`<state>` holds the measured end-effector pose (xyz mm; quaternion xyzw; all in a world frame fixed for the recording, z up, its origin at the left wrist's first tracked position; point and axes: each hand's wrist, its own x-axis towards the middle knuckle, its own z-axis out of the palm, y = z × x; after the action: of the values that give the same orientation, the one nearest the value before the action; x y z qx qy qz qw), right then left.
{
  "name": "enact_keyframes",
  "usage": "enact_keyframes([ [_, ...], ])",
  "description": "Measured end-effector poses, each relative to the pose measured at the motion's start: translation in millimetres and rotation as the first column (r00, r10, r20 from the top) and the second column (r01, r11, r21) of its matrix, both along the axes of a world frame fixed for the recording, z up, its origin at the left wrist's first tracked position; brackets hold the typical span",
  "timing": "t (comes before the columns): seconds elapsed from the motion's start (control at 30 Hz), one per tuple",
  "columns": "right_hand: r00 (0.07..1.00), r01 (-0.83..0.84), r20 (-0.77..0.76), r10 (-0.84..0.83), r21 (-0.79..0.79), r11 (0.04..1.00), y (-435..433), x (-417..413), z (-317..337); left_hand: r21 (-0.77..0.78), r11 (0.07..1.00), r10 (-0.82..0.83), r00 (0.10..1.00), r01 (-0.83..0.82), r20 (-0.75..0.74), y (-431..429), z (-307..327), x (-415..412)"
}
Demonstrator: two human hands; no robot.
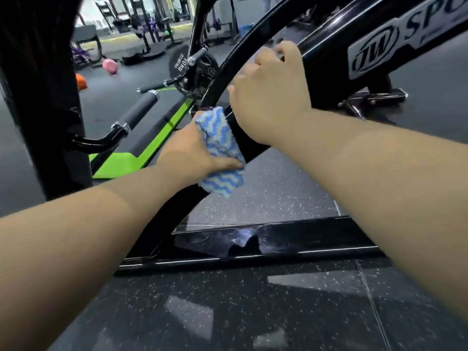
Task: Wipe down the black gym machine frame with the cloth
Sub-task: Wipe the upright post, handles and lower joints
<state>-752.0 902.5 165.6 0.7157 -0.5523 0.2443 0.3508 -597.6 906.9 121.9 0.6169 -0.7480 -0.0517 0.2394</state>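
We logged the left hand clamping the blue-and-white zigzag fluffy cloth against the near side of the glossy black curved metal machine frame. It sat low on the sloping beam, a little above the glossy black base bar. The thumb lay across the cloth's lower fold. The other fingers were hidden behind cloth and beam, so we could not tell how far they wrapped. The right hand sat higher on the same beam, fingers curled over its far edge, bracing, with no cloth under it.

Risks, as we judged them:
- The cloth was bunched, with a loose corner hanging below the thumb. It could slip out or drag on the speckled dark rubber floor, picking up grit that would scratch the gloss.
- The bare right palm would likely leave prints on the paint.
- The base bar showed smeary streaks, so it probably needed another pass.
- Wiping up toward the black 10 kg weight plate and its chrome pegs could snag cloth or knuckles.
- The beam's far side was out of view and easy to miss.
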Motion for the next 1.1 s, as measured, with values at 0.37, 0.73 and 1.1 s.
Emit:
enact_keyframes([
  [0.37,0.998,0.070,-0.005,-0.070,0.043,0.997,23.6,6.4,-21.4,-0.109,0.983,-0.152,0.988,0.150,-0.014,-17.4,-6.8,5.9],
  [0.73,0.958,0.243,0.146,-0.247,0.050,0.969,14.6,40.0,-23.0,-0.084,0.961,-0.268,0.963,0.265,-0.025,-25.7,-3.1,-2.4],
  [1.1,0.954,0.264,0.122,-0.275,0.104,0.959,14.4,59.4,-30.3,-0.040,0.963,-0.262,0.961,0.266,0.087,-28.5,-21.8,29.0],
])
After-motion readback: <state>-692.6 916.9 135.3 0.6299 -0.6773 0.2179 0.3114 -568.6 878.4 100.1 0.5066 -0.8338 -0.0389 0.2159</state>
